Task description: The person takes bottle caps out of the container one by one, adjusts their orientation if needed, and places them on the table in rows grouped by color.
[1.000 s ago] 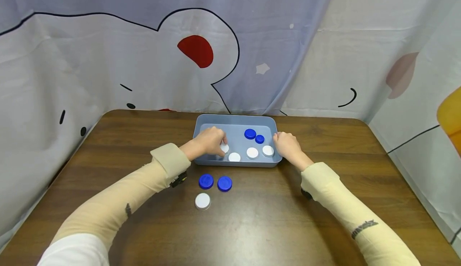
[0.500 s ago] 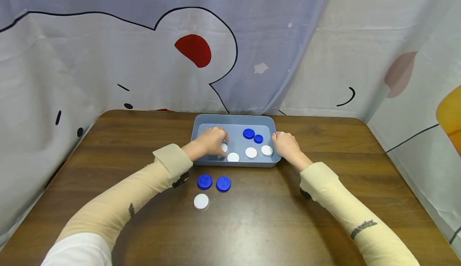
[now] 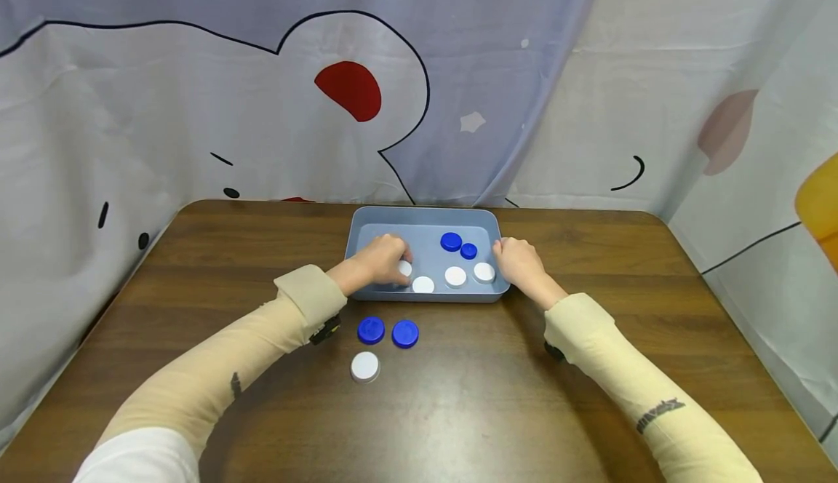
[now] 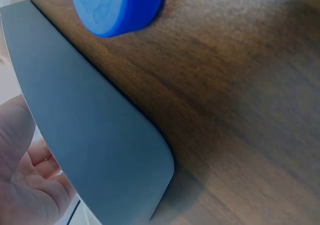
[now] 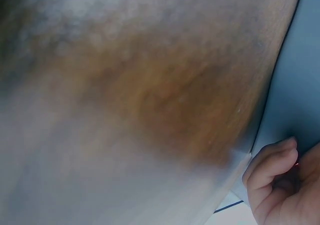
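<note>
A shallow grey-blue tray point(image 3: 425, 297) lies near the table's back edge. Inside its left part, my left hand point(image 3: 378, 257) has thumb and fingers around a white bottle cap point(image 3: 405, 269). The left wrist view shows that hand point(image 4: 30, 185) beyond the tray's wall point(image 4: 100, 120), which hides the cap. My right hand point(image 3: 520, 261) grips the tray's right rim, fingers curled there in the right wrist view. Between the hands, the tray bears a white cap point(image 3: 423, 284), two more white caps point(image 3: 455, 276) towards the right, and two blue caps point(image 3: 451, 241) further back, one smaller.
On the brown table point(image 3: 491, 410), in front of the tray, lie two blue caps point(image 3: 371, 330) side by side. A white cap point(image 3: 365, 366) with a clear rim is nearer to me. A patterned curtain point(image 3: 262, 119) hangs behind the table.
My left thumb and fingertips have drawn closer together around the white cap. The right hand stays on the rim; the whole view has shifted slightly.
</note>
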A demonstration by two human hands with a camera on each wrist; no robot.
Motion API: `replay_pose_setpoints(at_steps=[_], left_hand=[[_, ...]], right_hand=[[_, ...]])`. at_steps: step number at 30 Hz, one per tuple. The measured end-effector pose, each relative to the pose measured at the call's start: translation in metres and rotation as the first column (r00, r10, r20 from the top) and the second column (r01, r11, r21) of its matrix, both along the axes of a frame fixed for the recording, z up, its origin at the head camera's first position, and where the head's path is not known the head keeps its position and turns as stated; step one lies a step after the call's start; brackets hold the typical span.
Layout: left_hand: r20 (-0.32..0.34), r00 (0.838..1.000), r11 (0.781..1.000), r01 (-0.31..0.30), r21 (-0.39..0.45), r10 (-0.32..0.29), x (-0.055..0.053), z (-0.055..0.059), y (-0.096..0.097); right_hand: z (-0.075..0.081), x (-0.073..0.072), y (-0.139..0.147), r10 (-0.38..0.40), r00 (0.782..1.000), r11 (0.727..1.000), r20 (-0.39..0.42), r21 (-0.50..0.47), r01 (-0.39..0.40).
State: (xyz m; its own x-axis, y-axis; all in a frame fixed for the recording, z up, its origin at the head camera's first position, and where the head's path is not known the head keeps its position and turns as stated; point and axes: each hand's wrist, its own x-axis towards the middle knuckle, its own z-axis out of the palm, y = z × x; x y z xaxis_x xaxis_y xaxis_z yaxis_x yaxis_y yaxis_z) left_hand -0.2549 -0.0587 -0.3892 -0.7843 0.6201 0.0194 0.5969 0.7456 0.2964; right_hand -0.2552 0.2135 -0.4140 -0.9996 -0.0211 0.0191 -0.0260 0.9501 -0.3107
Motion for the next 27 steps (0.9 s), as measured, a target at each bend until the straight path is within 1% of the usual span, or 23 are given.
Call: replay_pose_setpoints(at_steps=[6,15,27], left_hand=[[0.023,1.0,1.0,-0.009,0.024,0.009,0.0009,-0.0017,-0.0013],[0.007,1.0,0.999,-0.02,0.041,0.02,0.0016,-0.0034,-0.001],[-0.012,1.0,0.999,-0.012,0.053,0.012,0.0028,-0.0046,-0.001]], right_hand=[[-0.0001,0.0,-0.0014,0.003,1.0,1.0,0.003,0.01,-0.003],[0.0026,0.0003,-0.0015,0.002,1.0,1.0,0.004,0.004,-0.002],[0.0025,0.0007,-0.0018,0.012,1.0,1.0,0.003,0.015,-0.012]])
